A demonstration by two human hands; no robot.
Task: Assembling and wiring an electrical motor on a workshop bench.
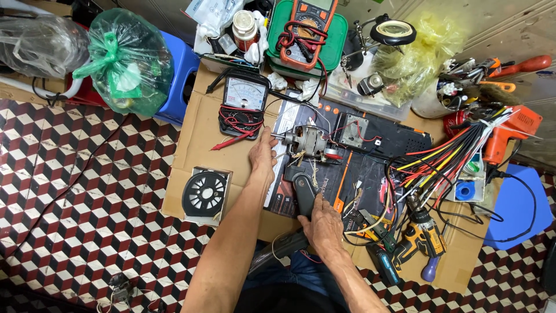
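Cardboard covers the floor-level worktop (191,145). Left hand (263,155) rests spread fingers against the heavy, rigid grey metal motor (307,142), best gripped around its housing. Right hand (322,223) presses closed fingers on the black plastic arm (303,191).

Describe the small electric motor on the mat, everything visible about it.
The motor is a bare metal unit with a grey frame, lying on its side on the dark work mat, shaft pointing toward the left hand, whose fingers touch that end. Thin red and pale wires trail from its body. The right hand rests below it, apart.
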